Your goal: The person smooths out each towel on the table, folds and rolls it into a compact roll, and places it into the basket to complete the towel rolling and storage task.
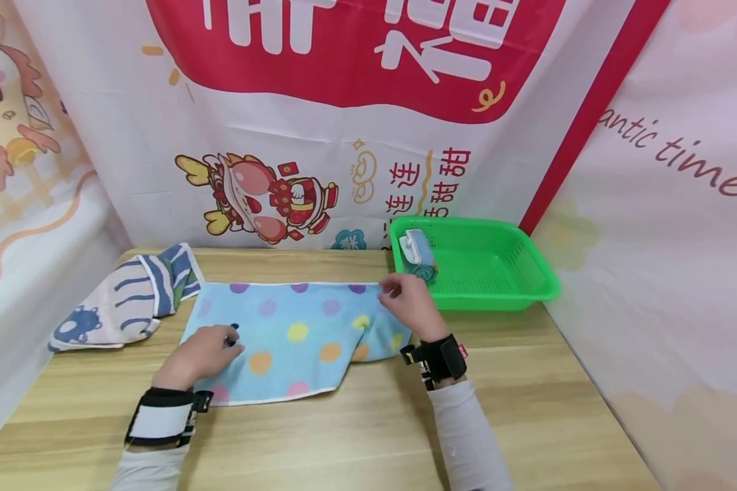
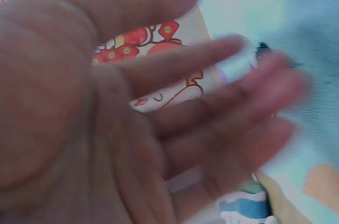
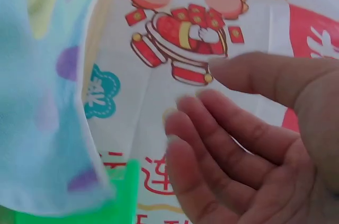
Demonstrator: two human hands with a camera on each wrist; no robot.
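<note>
A light blue towel with coloured dots lies spread on the table, its right end folded or bunched. Over its left part hovers my left hand, with fingers loosely extended and blurred in the left wrist view. A small dark thing shows by the left fingertips; what it is stays unclear. My right hand is at the towel's far right corner, its fingers relaxed and bent. In the right wrist view, nothing sits between the right thumb and fingers, and the towel's edge passes beside them.
A green plastic basket stands at the back right, with a rolled blue and white cloth at its left end. At the left lies a crumpled striped towel. Printed cloth hangs behind the wooden table.
</note>
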